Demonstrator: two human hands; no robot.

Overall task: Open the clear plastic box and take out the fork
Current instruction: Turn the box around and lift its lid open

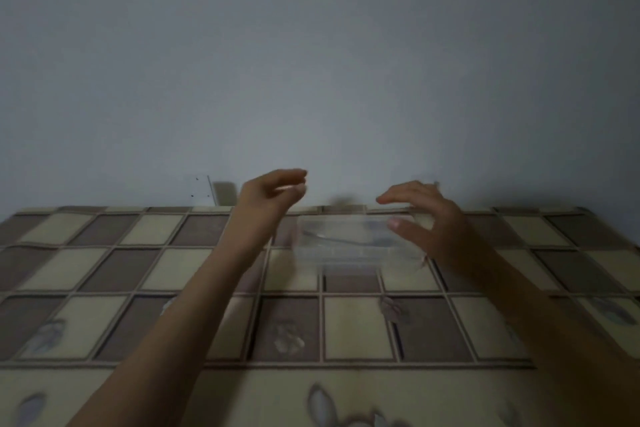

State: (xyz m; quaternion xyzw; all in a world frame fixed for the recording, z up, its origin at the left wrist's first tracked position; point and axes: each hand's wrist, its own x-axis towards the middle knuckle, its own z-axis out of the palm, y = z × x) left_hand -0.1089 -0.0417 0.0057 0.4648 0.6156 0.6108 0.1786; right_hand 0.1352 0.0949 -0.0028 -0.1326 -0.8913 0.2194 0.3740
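Nearest, a checked cloth (pixel 353 329) in brown and cream squares, over the table. Farther on, two bare arms reaching out. Between the hands, a clear plastic box (pixel 349 243) lying flat on the cloth, lid down. Inside, a thin fork (pixel 341 239), blurry. Left hand (pixel 273 192) up above the box's left end, fingers curled, holding nothing. Right hand (pixel 422 215) at the right end, fingers spread wide; touching or not, cannot tell. Behind, a plain grey wall (pixel 311 62).

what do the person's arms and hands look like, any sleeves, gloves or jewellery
Both forearms are bare right to the frame's bottom edge, so no sleeves show. The left hand and right hand wear no gloves. No watch, bracelet or ring is visible, though dim light and blur could hide something small.
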